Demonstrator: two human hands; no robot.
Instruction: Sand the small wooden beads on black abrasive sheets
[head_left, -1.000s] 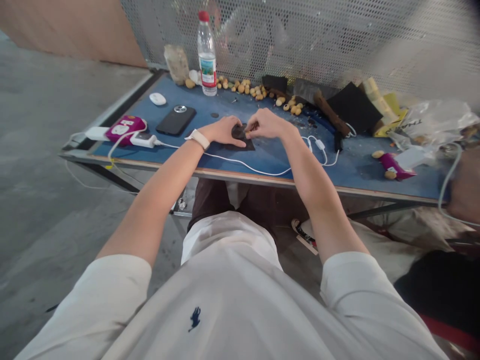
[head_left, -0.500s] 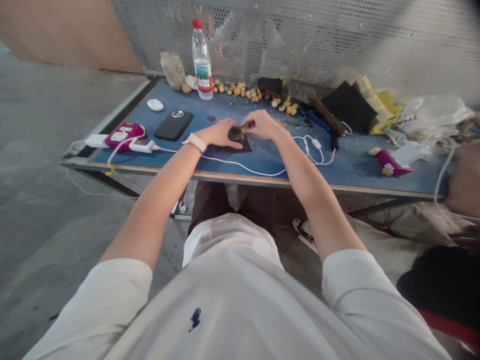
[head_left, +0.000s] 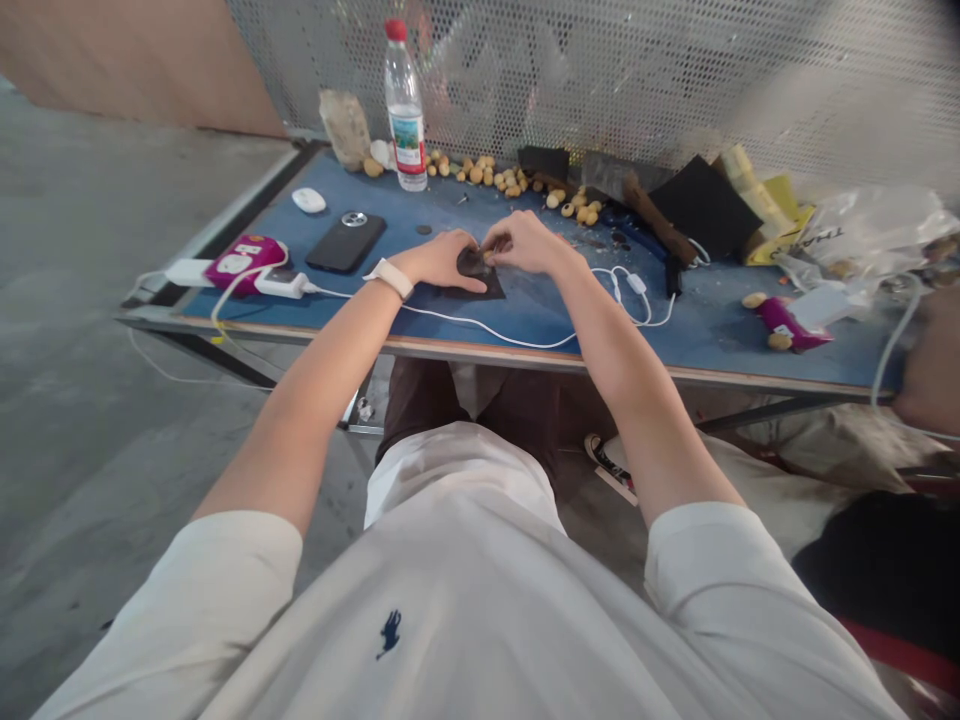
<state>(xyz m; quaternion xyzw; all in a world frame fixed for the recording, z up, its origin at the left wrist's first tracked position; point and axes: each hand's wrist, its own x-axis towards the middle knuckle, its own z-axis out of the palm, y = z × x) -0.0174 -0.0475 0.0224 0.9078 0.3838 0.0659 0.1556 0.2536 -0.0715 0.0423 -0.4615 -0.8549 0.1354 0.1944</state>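
**Two hands working a small dark piece at a blue-topped bench**

A blue-topped workbench [head_left: 525, 315] spans the middle of the frame, backed by a perforated metal screen [head_left: 637, 80] along the top. At the centre of the bench, the left hand [head_left: 435, 264] and right hand [head_left: 525, 244] meet over a small dark piece [head_left: 474, 263], which lies just above a flat black sheet [head_left: 480, 290]. The left fingers [head_left: 457, 272] curl closely over the piece and touch it. The right fingers [head_left: 499, 240] are drawn into a narrow pinch at its upper right edge; exactly what the fingertips grip is too small to tell. A white watch band [head_left: 388, 279] circles the left wrist.

Upper left of the hands stand a clear water bottle [head_left: 401, 110] and a black smartphone [head_left: 345, 242]. A magenta-and-white charger [head_left: 244, 258] lies at the left end of the bench. Round tan beads [head_left: 480, 175] are scattered along the far edge, and a white cable [head_left: 480, 333] runs just below the hands. At upper right lie a brown stick [head_left: 658, 215], a black square sheet [head_left: 705, 205] and a plastic bag [head_left: 877, 225].
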